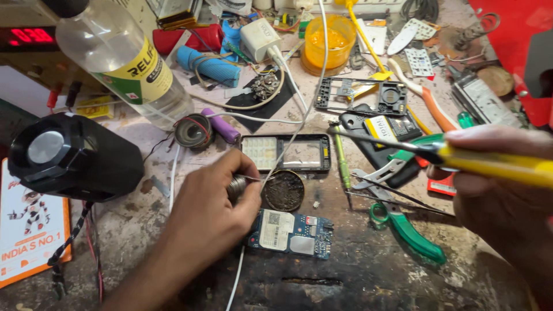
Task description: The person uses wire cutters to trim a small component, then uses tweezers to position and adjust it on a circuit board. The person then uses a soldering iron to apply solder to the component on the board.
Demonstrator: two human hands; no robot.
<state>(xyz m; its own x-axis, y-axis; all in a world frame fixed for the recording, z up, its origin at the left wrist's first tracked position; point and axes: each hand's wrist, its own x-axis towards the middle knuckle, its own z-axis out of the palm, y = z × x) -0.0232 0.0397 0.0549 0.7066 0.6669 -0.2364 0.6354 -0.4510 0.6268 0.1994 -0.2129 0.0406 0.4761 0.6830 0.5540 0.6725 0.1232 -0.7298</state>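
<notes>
Below, the circuit board (291,231) touches the left hand (210,213) pinching solder wire (237,185); right hand (507,190) grips the soldering iron (461,158).

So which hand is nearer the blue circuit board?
Left. The left hand, holding a solder coil, touches the blue circuit board; the right hand, gripping the yellow soldering iron, is far right.

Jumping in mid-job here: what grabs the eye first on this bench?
The right hand at the right edge holds a yellow-handled soldering iron pointing left across the cluttered bench. At centre, the left hand pinches a small solder coil beside a round flux tin, just above a blue phone circuit board. A black speaker sits far left.
</notes>
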